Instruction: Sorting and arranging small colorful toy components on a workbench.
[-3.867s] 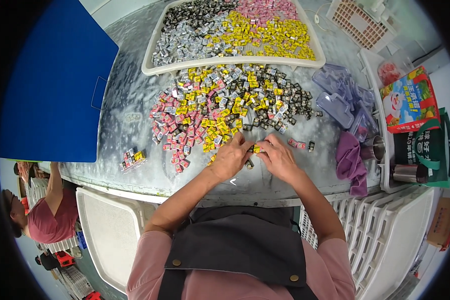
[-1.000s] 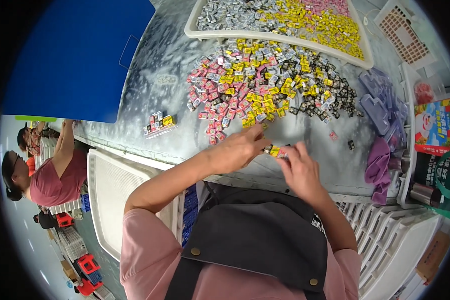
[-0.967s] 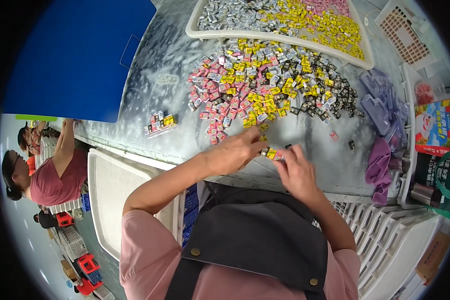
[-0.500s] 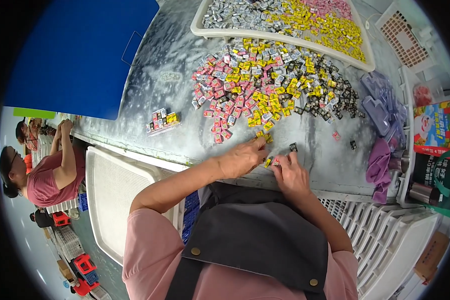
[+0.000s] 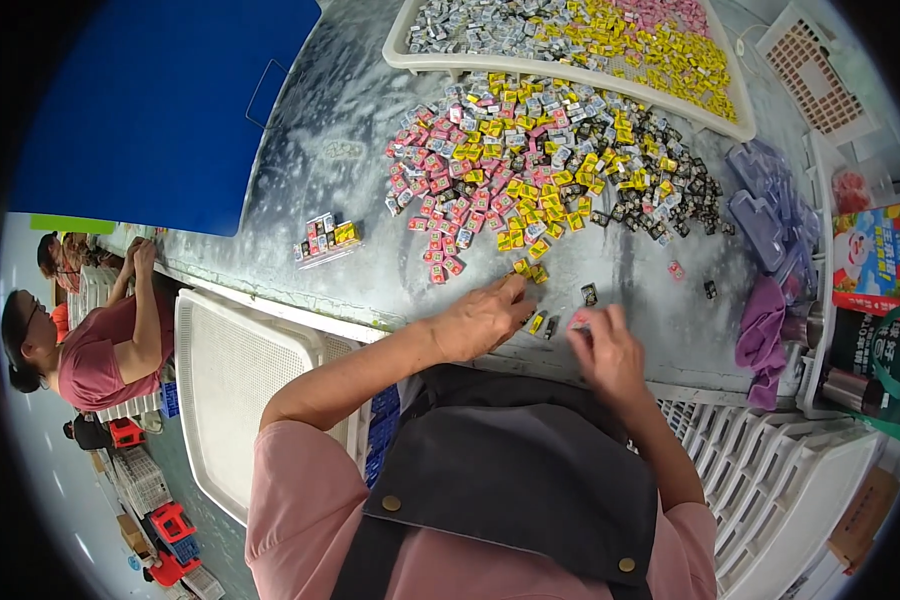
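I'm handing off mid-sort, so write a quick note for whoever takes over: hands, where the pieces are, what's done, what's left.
Left hand: flat on the table edge, fingers over a few loose pieces; grip unclear.
Right hand: fingers pinched around a small pink piece.
Pieces: big mixed pile mid-table; tray beyond it holds grey, yellow and pink ones; small stack off to the left.
Done: tray part filled, one stack set aside.
Left: most of the pile is unsorted.

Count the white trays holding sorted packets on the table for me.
1: a long white tray at the far edge of the table, beyond the loose pile of packets. The empty white crates beside the table are not counted.
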Demonstrator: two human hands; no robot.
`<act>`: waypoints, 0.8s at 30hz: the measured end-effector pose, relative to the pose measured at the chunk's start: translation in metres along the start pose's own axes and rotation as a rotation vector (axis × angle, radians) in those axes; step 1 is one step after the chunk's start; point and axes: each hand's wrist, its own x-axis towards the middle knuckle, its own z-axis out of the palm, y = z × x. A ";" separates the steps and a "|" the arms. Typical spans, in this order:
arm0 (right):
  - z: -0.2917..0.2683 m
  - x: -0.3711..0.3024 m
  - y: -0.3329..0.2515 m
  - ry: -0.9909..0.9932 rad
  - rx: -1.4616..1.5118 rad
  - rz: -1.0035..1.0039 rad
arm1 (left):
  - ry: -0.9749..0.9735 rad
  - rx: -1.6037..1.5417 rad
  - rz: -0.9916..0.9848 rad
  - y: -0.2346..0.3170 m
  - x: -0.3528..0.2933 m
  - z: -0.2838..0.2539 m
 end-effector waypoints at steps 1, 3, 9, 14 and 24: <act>-0.003 0.001 0.007 0.000 0.001 0.002 | -0.002 -0.001 0.001 0.002 0.000 -0.003; -0.011 0.003 0.028 0.032 -0.064 0.102 | 0.039 -0.103 -0.043 0.005 -0.004 -0.010; -0.011 0.006 0.021 0.032 -0.197 0.053 | 0.028 -0.154 -0.082 0.001 -0.011 -0.010; 0.023 0.018 -0.015 -0.095 0.031 -0.226 | 0.126 -0.105 -0.086 0.001 -0.016 -0.003; 0.032 0.006 0.003 0.029 0.037 -0.330 | 0.206 -0.065 -0.123 0.004 -0.028 -0.002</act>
